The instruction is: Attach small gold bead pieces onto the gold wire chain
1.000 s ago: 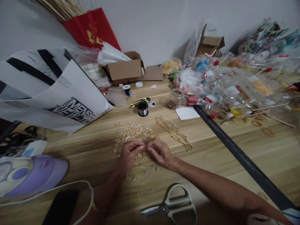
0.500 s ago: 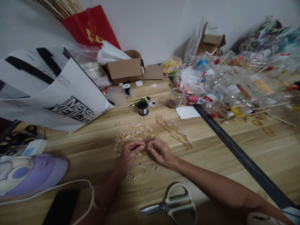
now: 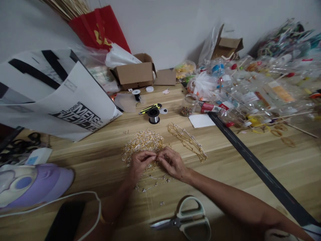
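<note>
Gold-silver heap (image 3: 144, 142), mostly beyond both hands (image 3: 173, 164)

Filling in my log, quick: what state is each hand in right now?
Left hand: closed in a pinch by the shiny pile; anything held is too small to tell.
Right hand: closed in a pinch; contents cannot be told.

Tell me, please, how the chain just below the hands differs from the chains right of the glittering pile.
Colour: the near chain looks silvery; the right-hand chains mix gold and silver.
Pose: the near chain curves loosely; the right-hand chains stretch out slantwise, roughly side by side.
Both lie on the wooden table and look beaded.
</note>
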`<state>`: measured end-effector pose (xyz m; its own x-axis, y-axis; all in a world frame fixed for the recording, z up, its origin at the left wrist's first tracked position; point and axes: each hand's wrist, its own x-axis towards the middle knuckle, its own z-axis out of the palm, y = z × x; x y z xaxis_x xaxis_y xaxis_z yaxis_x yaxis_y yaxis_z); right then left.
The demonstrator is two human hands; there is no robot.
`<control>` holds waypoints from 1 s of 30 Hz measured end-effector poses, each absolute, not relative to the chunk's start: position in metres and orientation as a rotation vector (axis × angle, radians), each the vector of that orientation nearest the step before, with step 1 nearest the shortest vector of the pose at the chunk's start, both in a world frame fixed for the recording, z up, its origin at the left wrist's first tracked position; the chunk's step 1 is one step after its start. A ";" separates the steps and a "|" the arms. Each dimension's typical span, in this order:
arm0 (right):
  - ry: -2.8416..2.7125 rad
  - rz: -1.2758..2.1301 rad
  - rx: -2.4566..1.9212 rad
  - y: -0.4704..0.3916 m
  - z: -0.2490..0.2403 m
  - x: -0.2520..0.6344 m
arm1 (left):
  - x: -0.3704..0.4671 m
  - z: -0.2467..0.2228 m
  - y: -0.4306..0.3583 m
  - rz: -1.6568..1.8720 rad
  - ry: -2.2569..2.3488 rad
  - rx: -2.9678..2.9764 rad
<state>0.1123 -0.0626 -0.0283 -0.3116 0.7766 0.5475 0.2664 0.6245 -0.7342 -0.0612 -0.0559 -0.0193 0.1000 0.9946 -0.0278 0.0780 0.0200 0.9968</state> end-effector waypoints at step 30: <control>-1.876 0.647 -0.850 -0.063 -0.029 0.111 | -0.062 -0.021 -0.057 1.126 1.150 1.401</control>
